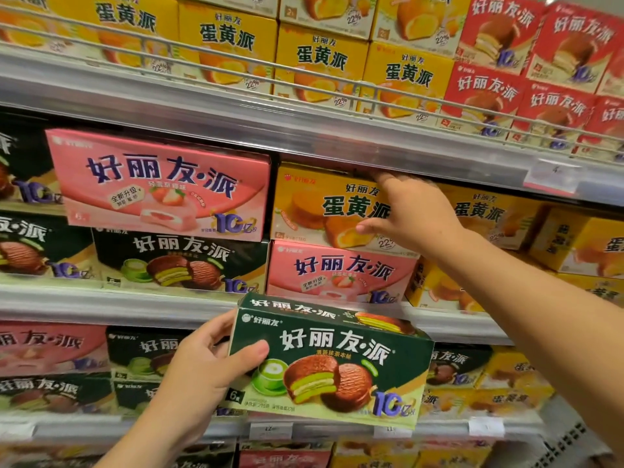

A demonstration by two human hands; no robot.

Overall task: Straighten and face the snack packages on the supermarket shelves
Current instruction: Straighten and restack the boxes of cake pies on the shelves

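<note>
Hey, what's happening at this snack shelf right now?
A person is tidying boxed snack pies on supermarket shelves. Their left hand holds a dark green matcha pie box out in front of the shelves, thumb on its face. Their right hand reaches up to a yellow egg-yolk pie box on the middle shelf, fingers at its top edge and thumb across its front. That yellow box sits on a pink strawberry pie box. The green box is not yet shelved.
</note>
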